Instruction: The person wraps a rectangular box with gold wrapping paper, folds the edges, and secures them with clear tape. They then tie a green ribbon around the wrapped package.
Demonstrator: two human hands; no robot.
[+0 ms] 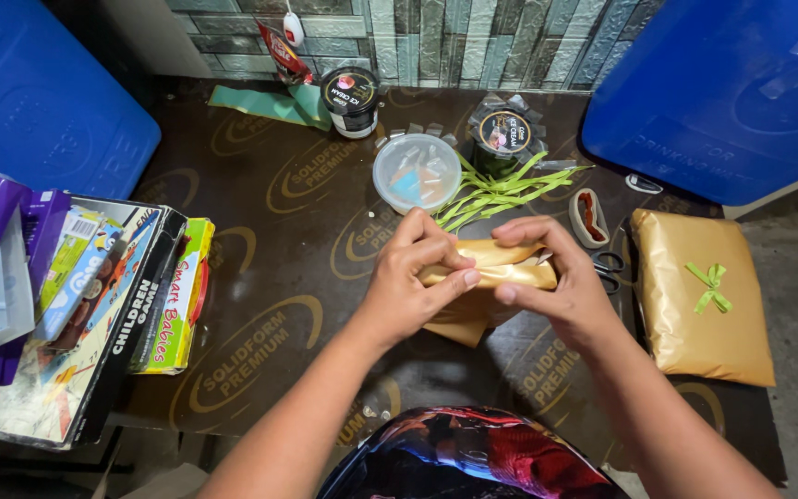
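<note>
At table centre, mid-wrap. Left hand (pixel 408 277) pinching gold paper (pixel 491 268) over a small item; right hand (pixel 556 277) clamped on far end, paper held above board. Next, judged: crease flap, tape down. Wrapped parcel (pixel 699 296) at right.

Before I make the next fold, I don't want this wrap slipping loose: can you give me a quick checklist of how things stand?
1. Left hand grips the gold-wrapped item: ok.
2. Right hand pinches its other end: ok.
3. Paper edge sealed: cannot tell, fingers cover it.
4. Green ribbon strips in reach behind: ok.
5. Scissors beside right hand: ok.
6. Finished gold parcel apart, right: ok.
</note>
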